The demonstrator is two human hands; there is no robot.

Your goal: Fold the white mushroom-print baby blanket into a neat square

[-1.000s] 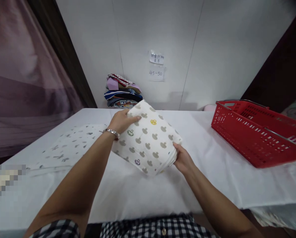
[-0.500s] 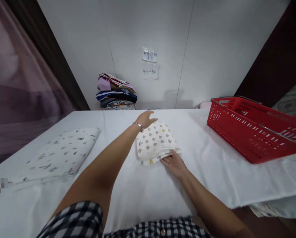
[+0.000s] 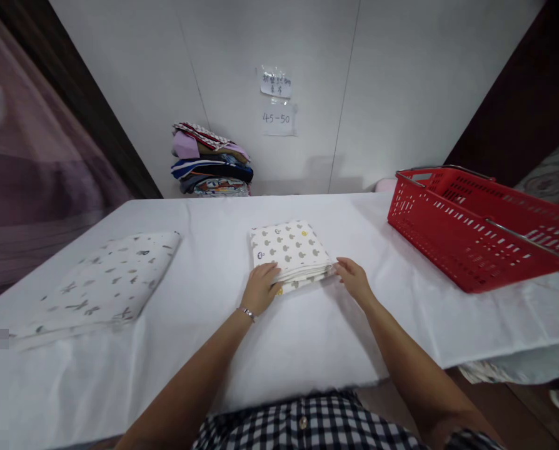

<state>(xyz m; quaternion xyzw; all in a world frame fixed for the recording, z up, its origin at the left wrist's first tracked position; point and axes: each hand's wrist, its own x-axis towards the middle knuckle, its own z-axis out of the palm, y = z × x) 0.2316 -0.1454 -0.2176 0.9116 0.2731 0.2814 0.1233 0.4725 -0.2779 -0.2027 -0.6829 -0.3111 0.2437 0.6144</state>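
Your folded cloth (image 3: 289, 251) is cream-white, printed with small grey-green mushroom-like shapes and a few in yellow and purple. It is folded into a thick, roughly square pad with its layered edges showing along the near side, and it lies flat on the white-covered desk (image 3: 307, 337), about the middle of it.

Your left hand (image 3: 259, 289) rests at the cloth's near left corner, fingers (image 3: 271, 270) loosely curled and lying on top of the edge, pressing rather than gripping. Your right hand (image 3: 353, 280) sits at the near right corner, fingers stretched out and touching the folded edge; whether the tips tuck under the layers is hard to tell from this angle. Neither hand lifts the cloth.

To the far left on the desk lies a second folded cloth (image 3: 105, 284), white with dark small prints, well apart from your hands. A red basket (image 3: 476, 228) stands at the right. A stack of folded clothes (image 3: 211, 160) sits against the far wall.
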